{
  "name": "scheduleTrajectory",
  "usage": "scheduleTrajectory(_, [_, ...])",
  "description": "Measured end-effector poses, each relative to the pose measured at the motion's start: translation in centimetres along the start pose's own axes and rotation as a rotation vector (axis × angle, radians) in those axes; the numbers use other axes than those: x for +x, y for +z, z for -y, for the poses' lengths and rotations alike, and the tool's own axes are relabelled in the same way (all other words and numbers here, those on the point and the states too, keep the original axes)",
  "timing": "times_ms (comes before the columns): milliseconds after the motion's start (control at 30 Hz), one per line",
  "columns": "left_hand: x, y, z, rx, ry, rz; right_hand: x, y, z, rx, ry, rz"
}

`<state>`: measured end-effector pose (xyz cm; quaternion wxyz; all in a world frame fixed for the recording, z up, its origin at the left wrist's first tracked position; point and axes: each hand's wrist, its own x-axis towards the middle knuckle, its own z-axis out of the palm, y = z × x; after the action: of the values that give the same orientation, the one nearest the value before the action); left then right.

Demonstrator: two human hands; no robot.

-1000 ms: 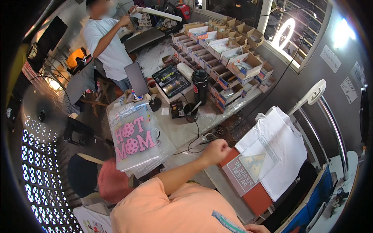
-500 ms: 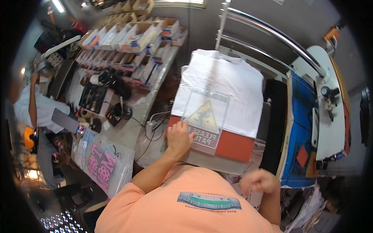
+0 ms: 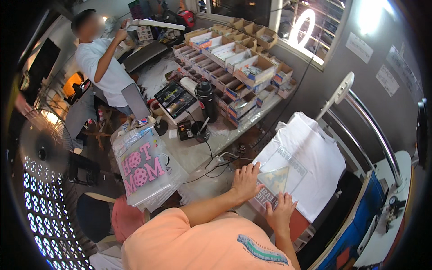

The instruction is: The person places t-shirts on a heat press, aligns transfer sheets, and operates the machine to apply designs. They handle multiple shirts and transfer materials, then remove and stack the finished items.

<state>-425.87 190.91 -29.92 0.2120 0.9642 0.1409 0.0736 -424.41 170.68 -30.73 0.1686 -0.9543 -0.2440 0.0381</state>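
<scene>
A white T-shirt [image 3: 321, 157] lies spread over a red-orange pad [image 3: 300, 230] at the right. On it rests a clear transfer sheet [image 3: 292, 173] with a pale yellow triangle and reversed lettering. My left hand [image 3: 246, 182] touches the sheet's left edge, fingers spread and curved over it. My right hand [image 3: 280, 209] is at the sheet's lower part, fingers apart and resting on it, partly covering the lettering.
A table [image 3: 243, 135] holds cardboard bins [image 3: 249, 72], a tablet [image 3: 175, 99], a black bottle [image 3: 204, 96] and pink-printed bags [image 3: 148, 166]. A co-worker [image 3: 103, 67] stands at the back left. A fan [image 3: 42, 148] stands left; chrome rails [image 3: 378, 135] rise at the right.
My right hand has risen from low near my body onto the sheet. My left hand has reached onto the sheet's left edge. The head view swung right, then back.
</scene>
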Motion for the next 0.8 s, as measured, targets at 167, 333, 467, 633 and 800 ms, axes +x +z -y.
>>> scheduleTrajectory(167, [0.2,-0.3,2.7,-0.225,-0.261,0.035,0.5,0.7,1.1,-0.001,-0.053,0.040])
scheduleTrajectory(333, [1.0,0.4,7.1,-0.605,-0.415,0.115,1.0,0.0,2.3,-0.040,-0.155,0.081])
scheduleTrajectory(467, [1.5,0.3,6.4,-0.533,-0.271,0.010,1.8,-0.8,2.4,0.002,-0.124,0.092])
scheduleTrajectory(633, [2.1,-1.3,5.4,-0.781,-0.242,0.178,2.3,-0.7,1.6,0.206,0.004,0.061])
scheduleTrajectory(800, [3.5,-4.6,-0.5,-1.192,0.097,0.222,4.5,-2.6,2.2,1.639,0.354,0.186])
